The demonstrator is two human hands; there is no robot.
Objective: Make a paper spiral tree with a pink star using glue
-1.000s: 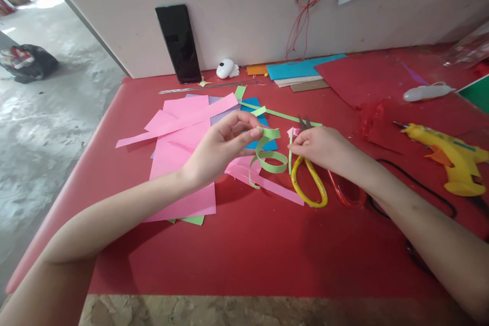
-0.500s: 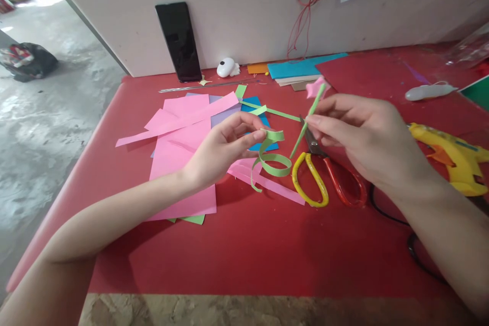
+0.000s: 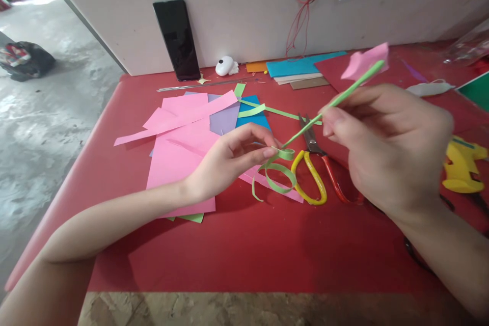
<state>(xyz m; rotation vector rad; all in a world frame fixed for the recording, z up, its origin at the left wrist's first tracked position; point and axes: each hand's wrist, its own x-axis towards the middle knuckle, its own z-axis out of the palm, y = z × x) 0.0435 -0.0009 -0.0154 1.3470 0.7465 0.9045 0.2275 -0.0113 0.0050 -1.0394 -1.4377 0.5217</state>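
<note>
Between thumb and fingers, my left hand (image 3: 239, 158) pinches one end of a curled green paper strip (image 3: 280, 172), whose loops hang below the fingertips. My right hand (image 3: 393, 147) is closed on a thin green stem (image 3: 353, 86) with a pink paper flower (image 3: 367, 62) at its upper end. The stem slants down to the left; its lower tip comes to my left fingertips, but I cannot tell whether it touches the strip. Scissors (image 3: 310, 137) with one yellow and one red handle lie on the table just beyond the strip, the red handle partly behind my right hand.
Pink paper sheets (image 3: 183, 173) lie under and left of my left hand on the red table (image 3: 244, 249). A yellow glue gun (image 3: 464, 163) is at the right. A phone (image 3: 176, 41) leans on the back wall beside a white earbud-like object (image 3: 225, 66).
My right hand has come up and nearer the camera, tilting the stem so its lower tip reaches my left fingertips. My left hand has shifted slightly right and down with the strip.
</note>
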